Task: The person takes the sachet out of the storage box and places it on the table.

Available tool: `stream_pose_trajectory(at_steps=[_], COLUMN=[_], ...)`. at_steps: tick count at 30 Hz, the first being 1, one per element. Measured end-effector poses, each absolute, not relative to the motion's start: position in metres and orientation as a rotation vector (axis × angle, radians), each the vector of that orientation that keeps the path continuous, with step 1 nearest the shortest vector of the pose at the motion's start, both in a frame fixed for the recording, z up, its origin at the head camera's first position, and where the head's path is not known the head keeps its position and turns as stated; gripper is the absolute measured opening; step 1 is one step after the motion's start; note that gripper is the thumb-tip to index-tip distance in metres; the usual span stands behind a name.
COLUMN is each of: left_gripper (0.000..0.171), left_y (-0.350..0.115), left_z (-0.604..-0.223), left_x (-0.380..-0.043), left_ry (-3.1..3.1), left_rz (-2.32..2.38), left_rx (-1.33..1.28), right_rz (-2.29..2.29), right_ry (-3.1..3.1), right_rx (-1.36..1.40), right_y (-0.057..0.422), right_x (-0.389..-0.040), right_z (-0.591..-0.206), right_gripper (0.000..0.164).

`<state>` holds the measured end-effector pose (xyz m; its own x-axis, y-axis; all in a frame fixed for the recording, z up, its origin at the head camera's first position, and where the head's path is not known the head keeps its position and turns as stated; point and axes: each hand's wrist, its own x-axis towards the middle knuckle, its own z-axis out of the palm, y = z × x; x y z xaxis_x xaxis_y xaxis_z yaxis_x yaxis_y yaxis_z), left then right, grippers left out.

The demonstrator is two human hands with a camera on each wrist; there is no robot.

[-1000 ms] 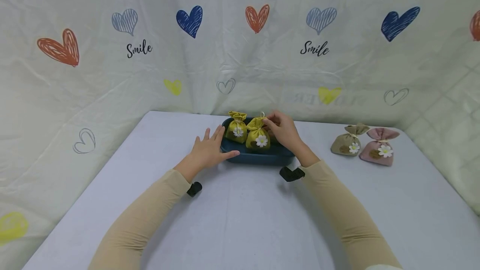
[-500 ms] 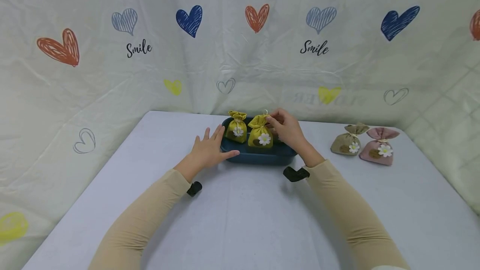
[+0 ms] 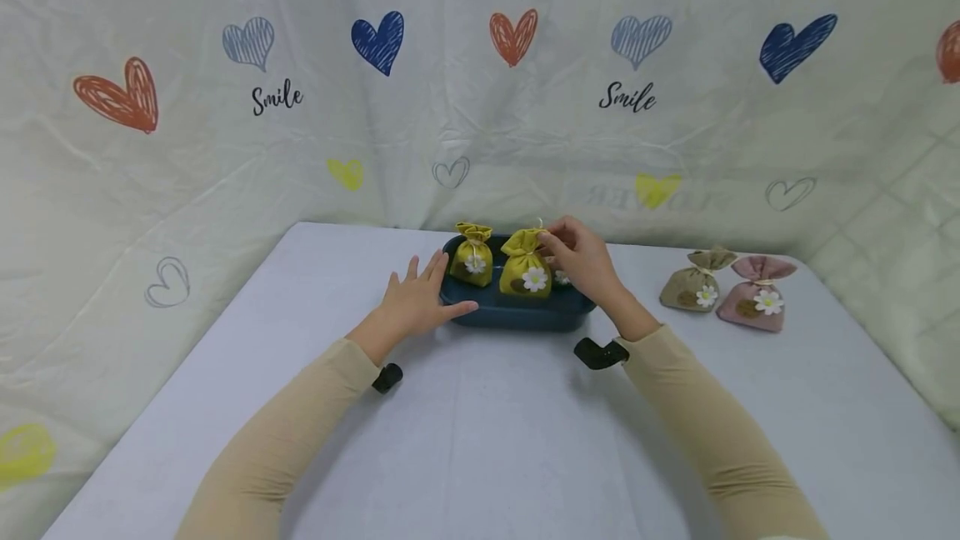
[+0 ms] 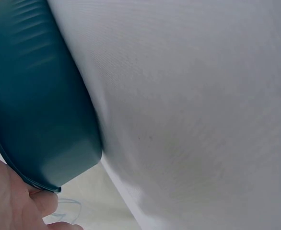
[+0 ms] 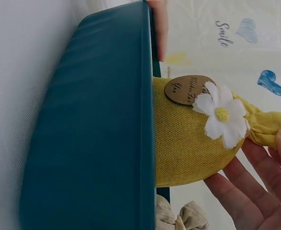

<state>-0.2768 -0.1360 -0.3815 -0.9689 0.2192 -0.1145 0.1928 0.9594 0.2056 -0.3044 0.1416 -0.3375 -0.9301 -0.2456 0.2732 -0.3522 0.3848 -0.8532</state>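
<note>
My right hand (image 3: pixel 581 255) pinches the gathered top of a yellow drawstring pouch (image 5: pixel 193 139), which bears a white daisy and a brown oval tag. That pouch is upright over the dark teal basin (image 3: pixel 517 317); whether its base touches the floor of the basin cannot be seen. Fingers spread, my left hand (image 3: pixel 416 298) touches the basin's left end. A second yellow pouch (image 3: pixel 471 261) stands inside at the left. Behind my right fingers is another pouch, mostly hidden, with its daisy (image 3: pixel 562 277) showing.
To the right on the white-covered table (image 3: pixel 480 440) sit a beige pouch (image 3: pixel 686 288) and a pink pouch (image 3: pixel 750 307), side by side. Behind the basin hangs a pale curtain (image 3: pixel 420 123) printed with hearts.
My right hand has moved a little to the right with the yellow pouch, widening its gap from the left pouch. A daisy now shows behind my fingers. My left hand stays put.
</note>
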Motion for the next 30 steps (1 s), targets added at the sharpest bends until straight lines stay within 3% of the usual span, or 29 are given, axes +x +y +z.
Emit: stream_pose_trajectory(at_steps=[30], left_gripper=[0.112], left_y=[-0.137], left_z=[-0.384], left_x=[-0.277], left_ry=[2.987], left_rz=[0.298], left_rx=[0.302], right_rz=[1.511], right_ry=[-2.546], right_rx=[0.588], right_y=[0.174], right_x=[-0.284], right_z=[-0.323], right_gripper=[0.03])
